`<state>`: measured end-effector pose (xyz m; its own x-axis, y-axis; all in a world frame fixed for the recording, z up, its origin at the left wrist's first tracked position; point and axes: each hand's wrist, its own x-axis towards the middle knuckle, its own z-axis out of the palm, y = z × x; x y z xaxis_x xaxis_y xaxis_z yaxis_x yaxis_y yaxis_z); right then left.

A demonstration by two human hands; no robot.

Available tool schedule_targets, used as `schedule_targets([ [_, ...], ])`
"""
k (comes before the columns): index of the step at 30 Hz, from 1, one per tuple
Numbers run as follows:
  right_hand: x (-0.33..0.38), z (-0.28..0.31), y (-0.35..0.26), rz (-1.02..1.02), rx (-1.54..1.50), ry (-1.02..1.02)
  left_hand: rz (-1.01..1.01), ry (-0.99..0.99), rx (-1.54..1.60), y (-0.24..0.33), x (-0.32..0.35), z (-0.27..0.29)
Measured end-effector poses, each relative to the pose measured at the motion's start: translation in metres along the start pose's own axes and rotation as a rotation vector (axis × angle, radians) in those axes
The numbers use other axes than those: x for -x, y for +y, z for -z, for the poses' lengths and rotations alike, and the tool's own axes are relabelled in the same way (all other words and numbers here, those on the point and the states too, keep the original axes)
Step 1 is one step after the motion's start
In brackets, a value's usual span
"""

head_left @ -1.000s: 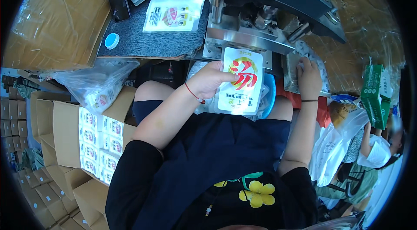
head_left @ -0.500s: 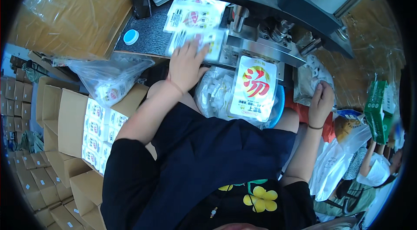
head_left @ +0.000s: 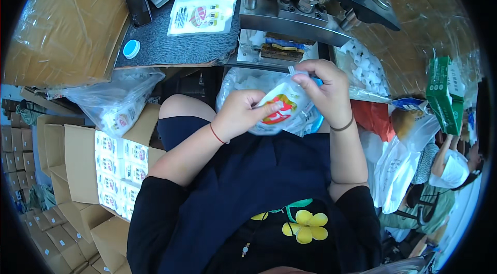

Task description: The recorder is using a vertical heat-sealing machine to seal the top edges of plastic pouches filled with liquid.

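A white printed pouch [head_left: 277, 107] with a red and yellow design is held in front of me, tilted and a little bent. My left hand [head_left: 239, 114] is closed on its left side, thumb on the printed face. At the pouch's upper edge, my right hand [head_left: 327, 91] pinches a small whitish plastic piece [head_left: 291, 70], which looks like a spout; the fingers partly hide it. Just beyond stands a press machine [head_left: 297, 23] with a metal bar above a small jaw [head_left: 282, 48]. Beneath the pouch is a clear bag [head_left: 235, 83] of pouches in a blue-rimmed tub [head_left: 317, 124].
More flat pouches [head_left: 202, 12] lie on the dark tabletop [head_left: 155, 48], near a phone [head_left: 137, 3] and a blue-topped round tub [head_left: 131, 49]. White plastic spouts [head_left: 362, 67] fill a tray at right. An open carton [head_left: 80, 165] of packed pouches stands at left. Another person [head_left: 449, 168] sits at far right.
My left hand has come from the tabletop pouches to my lap, my right hand inward from beside the spout tray. Both now grip a pouch. The pouch at the machine's front no longer lies there.
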<state>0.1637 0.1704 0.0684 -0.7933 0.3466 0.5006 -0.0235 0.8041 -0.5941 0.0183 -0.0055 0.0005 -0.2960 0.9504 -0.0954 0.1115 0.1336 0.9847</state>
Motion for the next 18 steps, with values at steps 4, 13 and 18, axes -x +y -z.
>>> schedule_targets([
  [4,0.009,0.028,0.003,-0.098,0.065,-0.306,0.167,-0.247,0.391,0.002,-0.002,-0.021],
  [13,0.037,0.083,0.098,-0.546,0.933,-0.183,0.255,-0.212,0.752,-0.002,-0.037,-0.006],
  [18,0.043,0.068,0.123,-0.533,0.844,-0.165,0.267,-0.210,0.665,-0.011,-0.069,0.017],
])
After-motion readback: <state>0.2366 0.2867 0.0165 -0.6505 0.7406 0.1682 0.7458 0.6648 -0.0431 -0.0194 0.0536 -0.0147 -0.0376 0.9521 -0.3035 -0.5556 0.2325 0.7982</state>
